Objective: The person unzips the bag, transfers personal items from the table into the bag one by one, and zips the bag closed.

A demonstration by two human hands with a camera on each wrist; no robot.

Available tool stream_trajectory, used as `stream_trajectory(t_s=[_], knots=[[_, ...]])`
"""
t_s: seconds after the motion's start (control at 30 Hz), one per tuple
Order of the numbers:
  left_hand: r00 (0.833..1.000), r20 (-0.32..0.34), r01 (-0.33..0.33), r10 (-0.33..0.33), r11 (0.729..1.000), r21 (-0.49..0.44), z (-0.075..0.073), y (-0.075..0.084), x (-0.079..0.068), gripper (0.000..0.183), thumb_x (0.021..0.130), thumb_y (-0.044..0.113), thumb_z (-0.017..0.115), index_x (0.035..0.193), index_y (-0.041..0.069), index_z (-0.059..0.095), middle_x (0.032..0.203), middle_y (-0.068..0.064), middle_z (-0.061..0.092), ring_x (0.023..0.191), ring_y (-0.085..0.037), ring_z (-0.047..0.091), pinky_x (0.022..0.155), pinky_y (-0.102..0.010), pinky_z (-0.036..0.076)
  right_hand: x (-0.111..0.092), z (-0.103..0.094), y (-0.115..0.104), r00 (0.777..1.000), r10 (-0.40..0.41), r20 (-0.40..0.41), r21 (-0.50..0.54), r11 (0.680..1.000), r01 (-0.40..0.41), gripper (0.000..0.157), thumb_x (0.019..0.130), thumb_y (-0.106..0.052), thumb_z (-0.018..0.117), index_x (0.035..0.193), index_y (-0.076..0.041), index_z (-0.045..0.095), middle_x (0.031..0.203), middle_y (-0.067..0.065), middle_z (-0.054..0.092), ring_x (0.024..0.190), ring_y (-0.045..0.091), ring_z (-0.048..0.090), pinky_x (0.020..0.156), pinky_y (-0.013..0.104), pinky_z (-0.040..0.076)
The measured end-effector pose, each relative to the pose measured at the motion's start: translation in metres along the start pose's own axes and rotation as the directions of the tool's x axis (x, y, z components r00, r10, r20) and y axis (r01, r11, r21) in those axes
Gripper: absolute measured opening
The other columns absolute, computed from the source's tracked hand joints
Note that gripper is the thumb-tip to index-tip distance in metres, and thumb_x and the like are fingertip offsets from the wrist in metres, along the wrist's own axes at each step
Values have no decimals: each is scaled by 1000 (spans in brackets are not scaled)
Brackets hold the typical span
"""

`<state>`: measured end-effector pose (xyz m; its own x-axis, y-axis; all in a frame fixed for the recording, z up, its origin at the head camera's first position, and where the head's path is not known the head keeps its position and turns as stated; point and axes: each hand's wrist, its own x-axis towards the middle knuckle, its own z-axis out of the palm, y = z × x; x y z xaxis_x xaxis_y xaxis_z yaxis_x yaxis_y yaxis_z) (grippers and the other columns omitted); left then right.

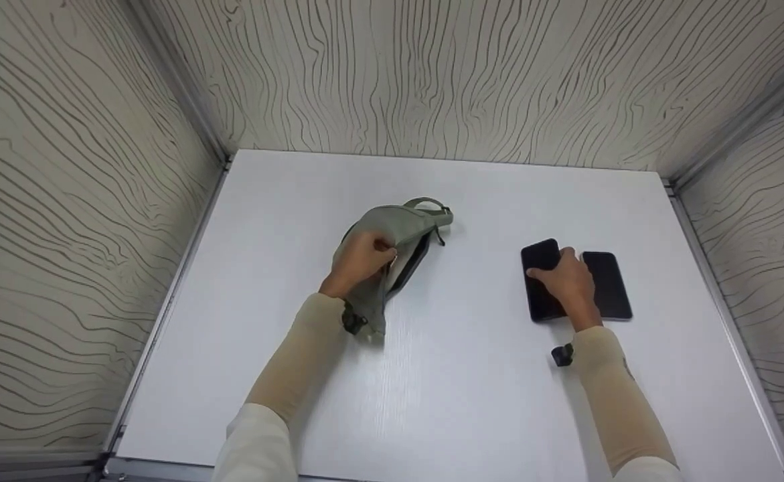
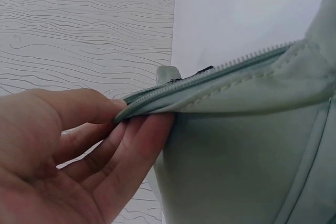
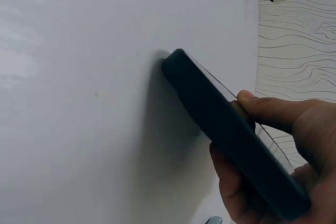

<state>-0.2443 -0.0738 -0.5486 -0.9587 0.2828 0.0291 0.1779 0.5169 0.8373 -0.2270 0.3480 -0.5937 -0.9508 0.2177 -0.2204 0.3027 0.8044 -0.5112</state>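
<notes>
Near the centre of the tabletop (image 1: 458,388) lies one green bag (image 1: 392,221), its zipped opening (image 2: 226,80) pinched by the left hand (image 1: 359,259), its interior hard to make out. Towards the right edge are two dark phones (image 1: 539,302) (image 1: 610,284), one gripped by the right hand (image 1: 573,284), which partly covers the other.

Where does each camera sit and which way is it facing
Head: on the head, facing forward and down at the white table; left hand, right hand, sleeves show.
Left wrist: worn there, facing the green bag; left hand shows.
Right wrist: worn there, facing a held phone; right hand shows.
Head and left wrist share the bag, pinched by the left hand.
</notes>
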Motion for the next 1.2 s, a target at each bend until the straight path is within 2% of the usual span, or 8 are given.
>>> stream_trajectory(t_s=[0.23,0.43,0.67,0.93,1.2], knots=[[1000,-5,-3,3,1000,5,0,-1,0,17,98,9,71,110,-3,74,104,-18,75,83,-21,70,70,-31,58,2,3,-1,1000,15,22,76,997,-16,97,98,-33,76,160,16,19,157,45,36,144,60,42,117,66,41],[1000,-10,-4,4,1000,8,0,-1,0,15,98,9,71,109,-2,75,102,-16,75,81,-19,68,68,-30,57,1,2,-1,999,19,35,95,995,-22,94,100,-31,73,162,13,19,157,44,38,143,59,43,117,66,41],[999,17,43,-43,999,-18,0,3,0,14,99,10,71,106,-1,75,99,-15,75,73,-16,65,62,-27,55,2,2,-2,999,12,32,94,995,-15,91,101,-29,72,162,12,18,155,44,40,141,58,46,116,65,43],[999,8,46,-46,999,-6,0,3,0,12,99,10,71,104,1,75,98,-14,75,73,-15,65,62,-26,54,1,4,-4,1000,10,9,88,996,-11,89,100,-27,72,160,13,21,152,44,43,139,58,48,116,64,43],[999,13,46,-46,999,-9,1,2,0,11,99,9,71,105,1,75,100,-15,75,77,-16,66,64,-27,55,1,4,-4,1000,10,21,97,995,-12,89,101,-27,70,160,13,18,151,46,42,138,60,48,115,66,43]])
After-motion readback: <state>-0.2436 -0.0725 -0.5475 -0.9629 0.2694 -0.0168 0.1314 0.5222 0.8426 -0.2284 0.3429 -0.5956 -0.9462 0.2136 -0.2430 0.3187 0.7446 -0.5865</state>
